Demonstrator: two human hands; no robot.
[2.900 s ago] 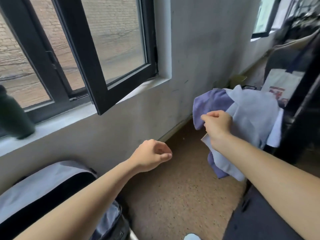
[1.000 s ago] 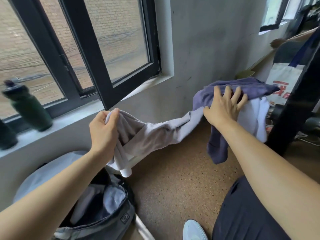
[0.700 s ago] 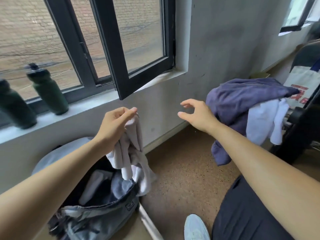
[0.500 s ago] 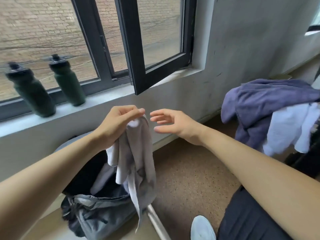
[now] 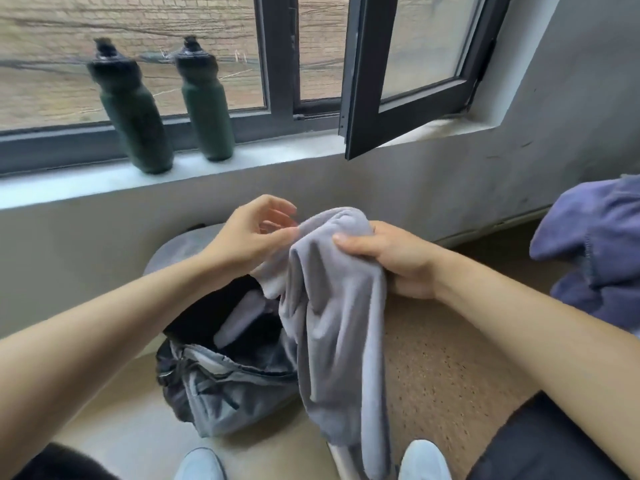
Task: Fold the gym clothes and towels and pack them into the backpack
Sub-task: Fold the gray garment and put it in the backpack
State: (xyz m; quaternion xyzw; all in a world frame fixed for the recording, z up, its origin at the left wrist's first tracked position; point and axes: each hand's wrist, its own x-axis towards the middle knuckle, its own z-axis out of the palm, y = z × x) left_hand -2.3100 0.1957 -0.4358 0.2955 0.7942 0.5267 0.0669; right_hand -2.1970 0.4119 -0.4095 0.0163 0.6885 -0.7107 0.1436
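The right hand (image 5: 391, 263) grips the bunched pale grey fleecy towel (image 5: 336, 323), which hangs by the open grey backpack (image 5: 221, 393). The left hand (image 5: 249, 237) touches its edge, pinch unclear. Best to find two corners, spread it, then fold.

Looked like a plain lived-in room, a flat more than a shop or lab. Had a scuffed grey wall (image 5: 450, 188), a black-framed window (image 5: 360, 81) swung open over a pale sill (image 5: 277, 157) bearing two dark green bottles (image 5: 135, 112), and brickwork (image 5: 138, 15) outside. Showed speckled brown flooring (image 5: 443, 368) and purple clothing (image 5: 595, 237) heaped at the right.
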